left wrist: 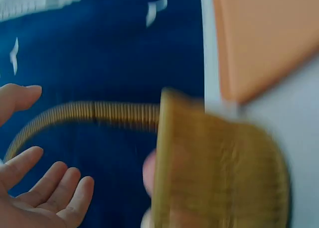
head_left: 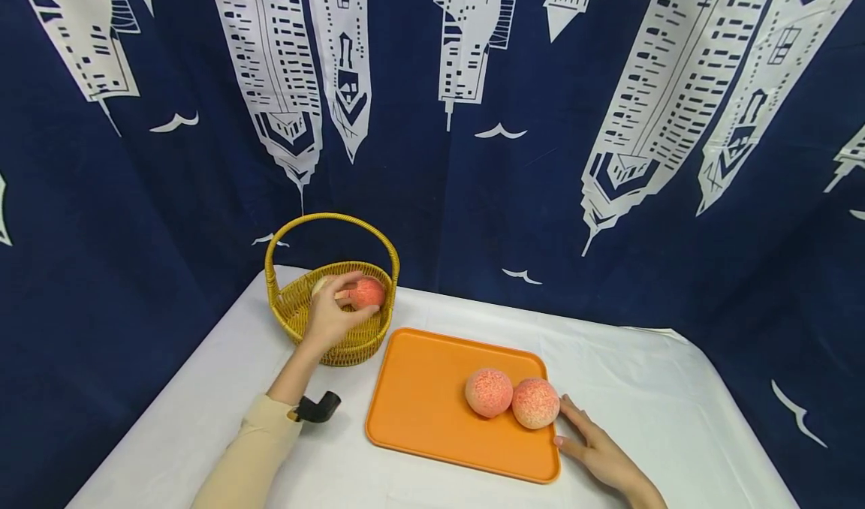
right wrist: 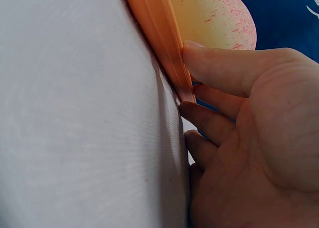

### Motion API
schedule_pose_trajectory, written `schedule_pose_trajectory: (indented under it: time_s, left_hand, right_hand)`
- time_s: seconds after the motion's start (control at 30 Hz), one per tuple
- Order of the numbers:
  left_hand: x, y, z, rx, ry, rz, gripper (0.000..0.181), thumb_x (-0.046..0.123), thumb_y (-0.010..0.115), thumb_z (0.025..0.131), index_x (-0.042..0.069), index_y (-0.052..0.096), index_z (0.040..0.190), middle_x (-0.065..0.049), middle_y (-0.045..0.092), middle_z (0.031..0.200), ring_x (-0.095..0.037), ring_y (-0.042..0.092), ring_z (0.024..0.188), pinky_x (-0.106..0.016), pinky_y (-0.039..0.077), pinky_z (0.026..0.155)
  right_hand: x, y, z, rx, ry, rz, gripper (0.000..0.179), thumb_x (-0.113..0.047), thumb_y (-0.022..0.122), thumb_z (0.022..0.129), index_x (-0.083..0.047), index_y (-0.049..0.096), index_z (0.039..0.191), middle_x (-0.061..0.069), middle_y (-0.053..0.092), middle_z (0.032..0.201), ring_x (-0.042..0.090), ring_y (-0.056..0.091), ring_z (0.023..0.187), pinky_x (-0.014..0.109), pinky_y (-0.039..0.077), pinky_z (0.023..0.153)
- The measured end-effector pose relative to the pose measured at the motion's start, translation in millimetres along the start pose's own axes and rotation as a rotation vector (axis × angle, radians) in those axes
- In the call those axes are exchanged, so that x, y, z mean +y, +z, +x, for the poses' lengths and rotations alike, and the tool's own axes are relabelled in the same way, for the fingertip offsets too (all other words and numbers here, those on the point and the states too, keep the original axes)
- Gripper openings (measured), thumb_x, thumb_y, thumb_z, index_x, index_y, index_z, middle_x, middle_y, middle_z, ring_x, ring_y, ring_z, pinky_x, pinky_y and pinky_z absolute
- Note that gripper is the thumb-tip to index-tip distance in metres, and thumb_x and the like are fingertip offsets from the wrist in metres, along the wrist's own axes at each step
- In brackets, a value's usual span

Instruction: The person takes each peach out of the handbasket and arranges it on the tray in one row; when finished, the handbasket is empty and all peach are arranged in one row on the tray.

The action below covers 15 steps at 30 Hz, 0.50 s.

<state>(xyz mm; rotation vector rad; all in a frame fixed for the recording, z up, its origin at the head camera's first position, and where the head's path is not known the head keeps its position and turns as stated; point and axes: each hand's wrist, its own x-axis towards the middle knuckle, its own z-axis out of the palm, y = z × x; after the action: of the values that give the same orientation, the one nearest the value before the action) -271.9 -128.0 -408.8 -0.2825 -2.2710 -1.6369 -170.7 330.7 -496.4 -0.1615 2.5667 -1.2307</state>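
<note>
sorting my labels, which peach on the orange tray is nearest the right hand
The rightmost peach, by the right edge of the tray, is nearest the right hand; the other tray peach sits farther left.

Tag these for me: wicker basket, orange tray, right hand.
wicker basket (head_left: 353, 353): head view, on the outer front wall below the rim
orange tray (head_left: 427, 393): head view, on the bare floor left of the two peaches (head_left: 489, 393)
right hand (head_left: 598, 449): head view, on the back of the hand

The tray (head_left: 426, 400) is orange, the peaches (head_left: 489, 393) pink-speckled.
</note>
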Motion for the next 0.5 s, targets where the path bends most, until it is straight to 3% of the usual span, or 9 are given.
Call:
schedule_pose_trajectory:
  time_s: [0.1, 0.2, 0.33, 0.5]
  left_hand:
    - [-13.5, -24.9, 15.5, 0.058, -0.071, 0.06, 0.063, 0.006, 0.079, 0.077, 0.001, 0.054, 0.135, -0.022, 0.05, 0.133, -0.04, 0.048, 0.125, -0.052, 0.043, 0.104]
    - [-29.6, -40.6, 28.1, 0.092, -0.13, 0.111, 0.063, 0.006, 0.077, 0.08, 0.001, 0.052, 0.137, -0.022, 0.048, 0.136, -0.039, 0.044, 0.128, -0.051, 0.041, 0.105]
    - [-48.6, -49.3, 39.8, 0.092, -0.202, 0.187, 0.062, 0.01, 0.076, 0.083, 0.001, 0.05, 0.139, -0.023, 0.046, 0.14, -0.039, 0.043, 0.129, -0.051, 0.039, 0.106]
    - [-66.4, -50.2, 49.5, 0.041, -0.297, 0.218, 0.065, 0.013, 0.075, 0.085, 0.001, 0.046, 0.142, -0.025, 0.045, 0.143, -0.04, 0.043, 0.13, -0.052, 0.039, 0.107]
  right_hand:
    - [-0.2, 0.1, -0.2, 0.002, 0.001, 0.0, 0.076, -0.028, 0.064, 0.093, 0.0, 0.024, 0.153, 0.026, 0.007, 0.16, 0.054, -0.004, 0.144, 0.069, -0.004, 0.113]
    - [-0.2, 0.1, -0.2, 0.005, -0.006, -0.003, 0.076, -0.028, 0.063, 0.094, 0.001, 0.025, 0.153, 0.026, 0.007, 0.16, 0.054, -0.003, 0.144, 0.069, -0.004, 0.113]
    - [0.3, -0.1, -0.4, 0.008, -0.01, -0.004, 0.076, -0.028, 0.063, 0.094, 0.001, 0.025, 0.152, 0.026, 0.007, 0.16, 0.054, -0.003, 0.144, 0.069, -0.003, 0.113]
    - [0.7, -0.4, -0.8, 0.005, 0.005, 0.003, 0.076, -0.028, 0.063, 0.094, 0.001, 0.024, 0.153, 0.025, 0.007, 0.16, 0.053, -0.004, 0.144, 0.068, -0.004, 0.113]
